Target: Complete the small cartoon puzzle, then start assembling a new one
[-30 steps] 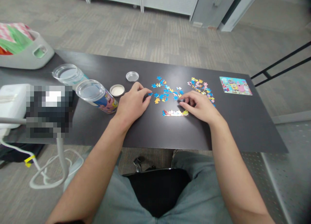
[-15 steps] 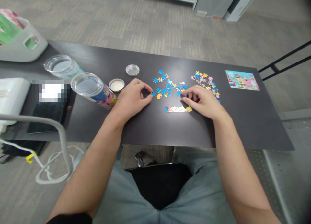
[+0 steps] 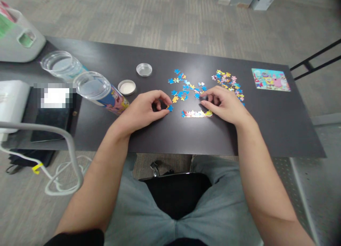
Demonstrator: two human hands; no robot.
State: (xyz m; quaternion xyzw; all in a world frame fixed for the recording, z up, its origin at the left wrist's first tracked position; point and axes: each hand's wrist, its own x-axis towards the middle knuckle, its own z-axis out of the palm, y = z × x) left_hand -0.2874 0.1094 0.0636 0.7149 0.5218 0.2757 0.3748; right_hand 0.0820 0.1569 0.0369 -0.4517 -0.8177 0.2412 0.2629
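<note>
In the head view, a carpeted floor [image 3: 160, 22] is stretching behind a dark tabletop [image 3: 170, 139], where puzzle pieces are lying in front of the seated person. The left hand [image 3: 142, 107] is resting low over the tabletop, its thumb and forefinger pinching a blue puzzle piece [image 3: 171, 107]. The right hand [image 3: 225, 105] is curling its fingers just beside the middle cluster of loose pieces [image 3: 180, 94]; thumb and forefinger are standing slightly apart, and whether anything is sitting between them I cannot tell. A strip of joined pieces [image 3: 196, 114] is lying between the hands, nearer the person than that cluster. A second cluster of loose pieces [image 3: 227, 75] is spreading beyond the right hand, and a picture card [image 3: 271, 79] is lying farther right. To the left, a printed canister [image 3: 117, 100] is standing near the left wrist, with a clear-topped canister [image 3: 64, 64] behind it. Two round lids [image 3: 144, 70] are lying near the canisters, and a pale basket [image 3: 34, 48] is occupying the far left.
</note>
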